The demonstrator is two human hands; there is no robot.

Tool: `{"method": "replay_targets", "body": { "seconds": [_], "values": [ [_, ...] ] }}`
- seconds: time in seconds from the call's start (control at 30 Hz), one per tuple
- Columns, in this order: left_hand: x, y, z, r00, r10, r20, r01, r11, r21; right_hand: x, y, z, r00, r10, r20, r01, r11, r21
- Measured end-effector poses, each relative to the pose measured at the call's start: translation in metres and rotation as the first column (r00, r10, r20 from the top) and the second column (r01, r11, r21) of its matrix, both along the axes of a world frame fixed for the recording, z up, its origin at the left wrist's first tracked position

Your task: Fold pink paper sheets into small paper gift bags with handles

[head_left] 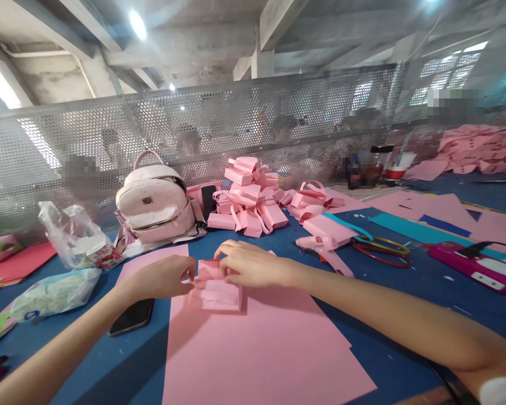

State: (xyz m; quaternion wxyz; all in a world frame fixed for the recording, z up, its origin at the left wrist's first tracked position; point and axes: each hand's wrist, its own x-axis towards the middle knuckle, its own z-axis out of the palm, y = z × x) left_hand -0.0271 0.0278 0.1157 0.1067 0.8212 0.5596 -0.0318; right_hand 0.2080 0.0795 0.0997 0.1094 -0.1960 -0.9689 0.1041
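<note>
A small pink paper box [220, 296], partly folded, lies on large pink paper sheets [257, 354] in front of me. Its far flap stands up between my hands. My left hand [168, 275] is at its left edge, fingers curled and pinched against the paper. From the right, my right hand [247, 263] bends its fingers over the far right corner and grips the flap there. Some fingertips are hidden behind the paper. A pink hot glue gun [322, 247] lies to the right of my right hand.
Behind the sheets rises a pile of pink paper boxes [253, 197], beside a pale backpack [156, 202]. A phone [132, 316] lies by my left forearm. Plastic bags [57, 292] are at left; a magenta power strip [474, 264] and teal strips [421, 230] at right. A perforated metal screen [219, 124] stands behind.
</note>
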Motion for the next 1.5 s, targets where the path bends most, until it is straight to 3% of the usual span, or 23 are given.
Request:
{"method": "replay_targets", "body": {
  "seconds": [0.1, 0.2, 0.33, 0.47, 0.57, 0.7, 0.83, 0.93, 1.03, 1.5],
  "values": [
    [-0.002, -0.009, 0.0, 0.996, 0.068, 0.05, -0.073, 0.993, 0.093, 0.003, 0.001, -0.006, 1.0, -0.024, -0.013, 0.024, 0.999, -0.025],
    [-0.004, -0.021, -0.007, 0.983, 0.024, 0.184, -0.039, 0.996, 0.079, 0.008, 0.001, -0.012, 0.998, -0.048, -0.042, 0.045, 0.997, -0.06],
    [-0.006, -0.03, -0.033, 0.881, -0.006, 0.473, 0.05, 0.995, -0.081, 0.015, -0.001, -0.02, 0.993, -0.078, -0.094, 0.067, 0.991, -0.116],
    [-0.007, -0.032, -0.062, 0.778, 0.07, 0.625, 0.001, 0.994, -0.113, 0.023, -0.008, -0.024, 0.974, -0.168, -0.154, 0.142, 0.976, -0.164],
    [-0.002, -0.034, -0.076, 0.727, 0.118, 0.676, -0.09, 0.993, -0.076, 0.031, -0.018, -0.025, 0.932, -0.241, -0.271, 0.191, 0.961, -0.2],
    [0.009, -0.043, -0.09, 0.699, 0.106, 0.708, -0.187, 0.982, 0.037, 0.041, -0.028, -0.035, 0.887, -0.202, -0.415, 0.116, 0.968, -0.222],
    [0.015, -0.055, -0.102, 0.717, 0.07, 0.694, -0.23, 0.963, 0.141, 0.052, -0.033, -0.052, 0.865, -0.092, -0.493, 0.061, 0.995, -0.078],
    [0.016, -0.06, -0.106, 0.74, 0.034, 0.671, -0.258, 0.936, 0.238, 0.056, -0.035, -0.058, 0.897, 0.041, -0.44, 0.01, 0.993, 0.114],
    [0.015, -0.062, -0.106, 0.768, 0.0, 0.641, -0.271, 0.907, 0.324, 0.058, -0.035, -0.06, 0.911, 0.11, -0.398, -0.027, 0.978, 0.209],
    [0.016, -0.063, -0.104, 0.828, -0.063, 0.557, -0.254, 0.844, 0.472, 0.059, -0.031, -0.057, 0.909, 0.095, -0.405, -0.016, 0.981, 0.194]
  ]
}}
